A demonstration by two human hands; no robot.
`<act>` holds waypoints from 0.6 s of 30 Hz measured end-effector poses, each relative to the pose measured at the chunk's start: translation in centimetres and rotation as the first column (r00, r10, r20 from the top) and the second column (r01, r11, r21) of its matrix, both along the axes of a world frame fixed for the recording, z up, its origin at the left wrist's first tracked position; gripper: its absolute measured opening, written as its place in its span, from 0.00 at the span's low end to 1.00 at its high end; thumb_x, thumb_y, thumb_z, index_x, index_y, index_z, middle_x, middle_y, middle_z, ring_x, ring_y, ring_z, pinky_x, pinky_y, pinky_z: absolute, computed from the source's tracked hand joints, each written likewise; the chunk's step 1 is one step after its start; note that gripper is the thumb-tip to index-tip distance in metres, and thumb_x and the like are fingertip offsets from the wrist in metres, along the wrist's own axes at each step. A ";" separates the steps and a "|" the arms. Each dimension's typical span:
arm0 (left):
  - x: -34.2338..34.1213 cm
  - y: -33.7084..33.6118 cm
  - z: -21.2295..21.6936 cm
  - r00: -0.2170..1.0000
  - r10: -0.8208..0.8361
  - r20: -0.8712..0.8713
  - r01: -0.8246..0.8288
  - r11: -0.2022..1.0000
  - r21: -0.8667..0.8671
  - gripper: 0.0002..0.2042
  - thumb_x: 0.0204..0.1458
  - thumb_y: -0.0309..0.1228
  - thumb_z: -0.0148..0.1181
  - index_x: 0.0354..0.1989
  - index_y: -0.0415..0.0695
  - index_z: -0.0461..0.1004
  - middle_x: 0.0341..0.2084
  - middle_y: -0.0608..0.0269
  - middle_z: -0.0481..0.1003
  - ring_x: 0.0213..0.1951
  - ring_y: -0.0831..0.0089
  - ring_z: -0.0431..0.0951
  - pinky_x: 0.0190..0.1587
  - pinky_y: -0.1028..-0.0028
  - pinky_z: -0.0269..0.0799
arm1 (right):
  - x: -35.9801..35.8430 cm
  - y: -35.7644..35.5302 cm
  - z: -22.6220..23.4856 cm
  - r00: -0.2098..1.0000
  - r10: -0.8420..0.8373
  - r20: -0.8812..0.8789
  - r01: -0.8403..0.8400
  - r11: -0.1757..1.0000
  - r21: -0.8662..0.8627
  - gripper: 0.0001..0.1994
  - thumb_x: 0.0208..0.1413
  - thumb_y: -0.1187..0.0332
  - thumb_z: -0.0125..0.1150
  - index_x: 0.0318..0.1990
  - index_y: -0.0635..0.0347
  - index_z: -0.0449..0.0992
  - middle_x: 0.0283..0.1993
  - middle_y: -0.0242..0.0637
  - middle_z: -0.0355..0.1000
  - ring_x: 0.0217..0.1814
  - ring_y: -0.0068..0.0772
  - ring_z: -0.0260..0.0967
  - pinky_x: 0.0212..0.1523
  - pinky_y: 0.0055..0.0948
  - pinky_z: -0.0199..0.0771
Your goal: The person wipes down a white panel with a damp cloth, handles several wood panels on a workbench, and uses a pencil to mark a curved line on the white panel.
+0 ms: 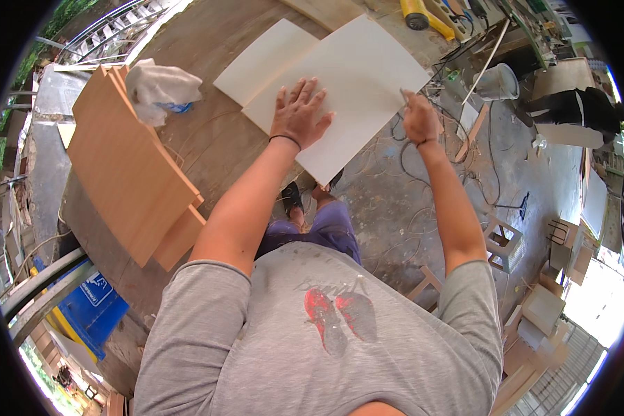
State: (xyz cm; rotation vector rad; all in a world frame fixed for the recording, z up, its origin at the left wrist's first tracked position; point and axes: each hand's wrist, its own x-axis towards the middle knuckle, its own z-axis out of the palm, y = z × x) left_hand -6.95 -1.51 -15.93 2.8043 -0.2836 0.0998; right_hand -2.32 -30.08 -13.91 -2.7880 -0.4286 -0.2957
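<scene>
A white flat panel [357,73] lies on a brown worktable [191,52], its near corner reaching past the table's edge. Another pale panel [270,59] is partly under it on the left. Pressed flat on the top panel, with fingers spread, is my left hand [299,116]. My right hand [421,119] is closed at the panel's right edge. A small thin greyish thing [403,91] sticks out from its fingers; its kind is too small to tell.
Wood-coloured boards [125,166] are stacked at the left, with a white cloth [161,83] beside them. A yellow and black tool [426,19] lies at the far right of the table. Cables [491,163] trail over the floor near a bucket [498,83]. A blue bin [93,305] is at lower left.
</scene>
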 end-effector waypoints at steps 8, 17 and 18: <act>-0.2 0.3 -0.4 1.000 0.006 -0.004 -0.006 1.000 0.022 0.26 0.53 0.51 0.50 0.60 0.56 0.66 0.67 0.66 0.54 0.69 0.70 0.49 0.68 0.55 0.38 | -12.8 8.6 -1.7 0.853 0.510 -0.116 -0.512 0.859 0.008 0.12 0.49 0.69 0.52 0.42 0.47 0.77 0.33 0.39 0.70 0.40 0.40 0.71 0.38 0.34 0.76; 0.1 -0.3 0.4 0.999 -0.020 0.028 0.020 1.000 0.000 0.25 0.52 0.48 0.53 0.59 0.53 0.66 0.65 0.65 0.57 0.68 0.66 0.51 0.67 0.56 0.39 | 6.6 -6.3 -1.6 0.999 -0.042 0.014 0.041 0.998 0.056 0.14 0.49 0.76 0.47 0.44 0.56 0.73 0.35 0.46 0.69 0.38 0.51 0.70 0.37 0.43 0.72; 0.1 -0.2 0.5 0.999 -0.025 0.030 0.025 1.000 0.006 0.25 0.52 0.48 0.53 0.58 0.53 0.67 0.65 0.65 0.57 0.67 0.66 0.52 0.67 0.56 0.39 | 7.5 -6.7 -1.7 0.999 -0.043 0.014 0.042 0.997 0.067 0.14 0.49 0.76 0.47 0.44 0.56 0.73 0.35 0.46 0.69 0.38 0.51 0.70 0.37 0.43 0.72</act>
